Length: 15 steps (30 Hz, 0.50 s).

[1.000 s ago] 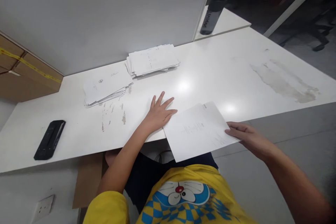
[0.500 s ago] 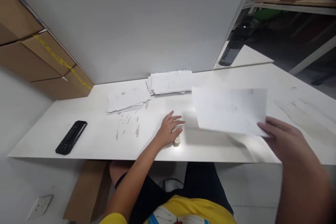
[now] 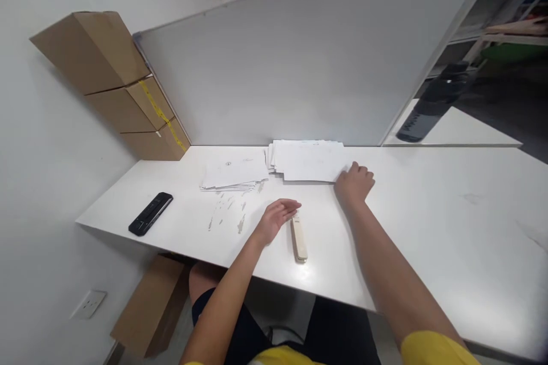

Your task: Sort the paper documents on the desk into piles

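My right hand [image 3: 354, 183] is closed at the right corner of a white sheet of paper [image 3: 310, 162], its fingers curled. This sheet lies over a stack of papers [image 3: 270, 159] against the upright panel. My left hand [image 3: 276, 219] is open and empty, its fingers stretched out together just beyond the upper end of a slim cream stapler [image 3: 299, 240]. The stapler lies lengthwise on the white table, between my two forearms. Left of the sheet sits a second pile of papers [image 3: 233, 172], slightly fanned, with a small round mark on top.
A black phone-like device [image 3: 150, 214] lies at the table's left. Cardboard boxes [image 3: 145, 105] are piled at the back left. A grey-white panel [image 3: 291, 74] stands along the back edge, and a dark bottle [image 3: 428, 108] stands beyond it at right.
My right hand has carried the sheet from the right onto the back stack. My left hand has come off the stapler, which now shows whole. The view has shifted.
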Motion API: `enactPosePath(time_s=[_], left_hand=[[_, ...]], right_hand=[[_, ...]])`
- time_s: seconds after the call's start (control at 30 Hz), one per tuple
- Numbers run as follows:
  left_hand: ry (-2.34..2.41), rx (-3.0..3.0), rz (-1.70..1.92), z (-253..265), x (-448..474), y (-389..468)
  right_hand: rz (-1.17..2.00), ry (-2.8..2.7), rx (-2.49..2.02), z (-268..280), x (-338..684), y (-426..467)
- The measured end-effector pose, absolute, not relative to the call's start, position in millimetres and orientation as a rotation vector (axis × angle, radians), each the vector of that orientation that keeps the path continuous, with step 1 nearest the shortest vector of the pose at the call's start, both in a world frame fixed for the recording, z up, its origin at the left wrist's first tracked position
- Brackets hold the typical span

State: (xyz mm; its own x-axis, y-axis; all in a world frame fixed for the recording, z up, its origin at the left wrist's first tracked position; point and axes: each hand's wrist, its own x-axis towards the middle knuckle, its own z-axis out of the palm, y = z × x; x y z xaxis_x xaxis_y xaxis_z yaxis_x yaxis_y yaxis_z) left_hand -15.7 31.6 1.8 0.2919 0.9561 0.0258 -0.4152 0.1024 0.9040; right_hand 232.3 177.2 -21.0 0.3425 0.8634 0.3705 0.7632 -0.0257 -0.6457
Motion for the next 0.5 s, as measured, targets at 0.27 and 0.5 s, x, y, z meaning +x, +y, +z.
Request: enactPosePath(time_s=[0.27, 0.5], left_hand=[[0.793, 1.161, 1.084, 7.9, -13.8, 26.5], [0.97, 1.54, 1.021, 2.3, -12.2, 28.0]], right_hand=[[0.12, -1.746, -1.428, -6.9, 215.7, 147.1], [0.303, -2.227, -1.107, -13.0, 196.4, 158.6]])
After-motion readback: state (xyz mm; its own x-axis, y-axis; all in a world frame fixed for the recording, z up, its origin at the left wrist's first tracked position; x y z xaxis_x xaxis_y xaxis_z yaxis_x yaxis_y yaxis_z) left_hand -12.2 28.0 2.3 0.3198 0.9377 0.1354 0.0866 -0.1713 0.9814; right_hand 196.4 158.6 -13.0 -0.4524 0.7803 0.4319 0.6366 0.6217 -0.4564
